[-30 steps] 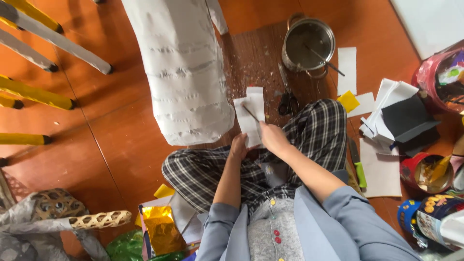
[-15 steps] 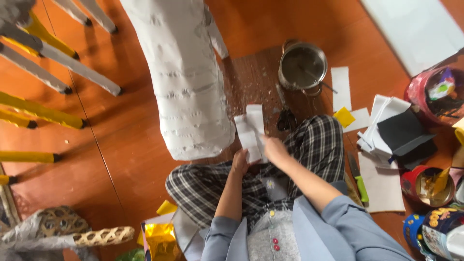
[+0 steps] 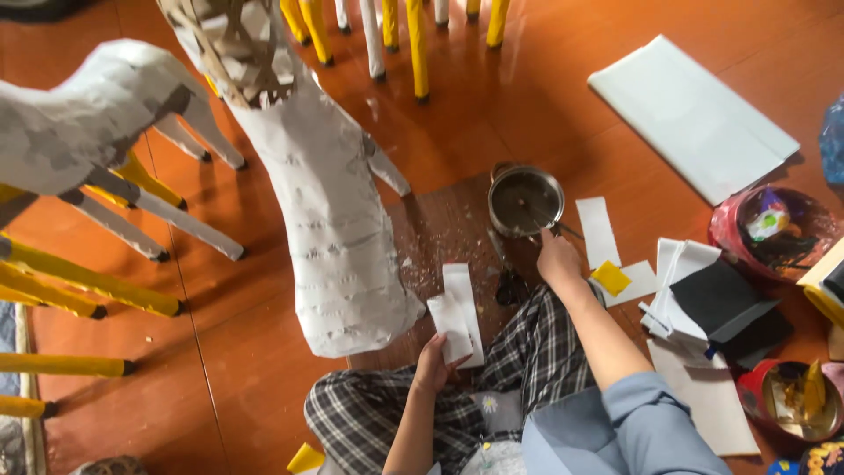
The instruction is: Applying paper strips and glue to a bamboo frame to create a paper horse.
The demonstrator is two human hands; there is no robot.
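Our left hand (image 3: pixel 432 365) clamps white paper strips (image 3: pixel 459 313). Our right hand (image 3: pixel 557 259), fingers together, grips a brush handle (image 3: pixel 567 231) by the metal pot (image 3: pixel 525 200) just ahead.

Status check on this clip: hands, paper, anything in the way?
Left hand grips white paper strips over the lap. Right hand at the metal pot, on the tool in it. Paper-covered figure close beside; nothing blocking.

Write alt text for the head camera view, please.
A seated person's left hand holds white paper strips while the right hand reaches to a small metal pot on an orange floor, beside a tall paper-covered figure.
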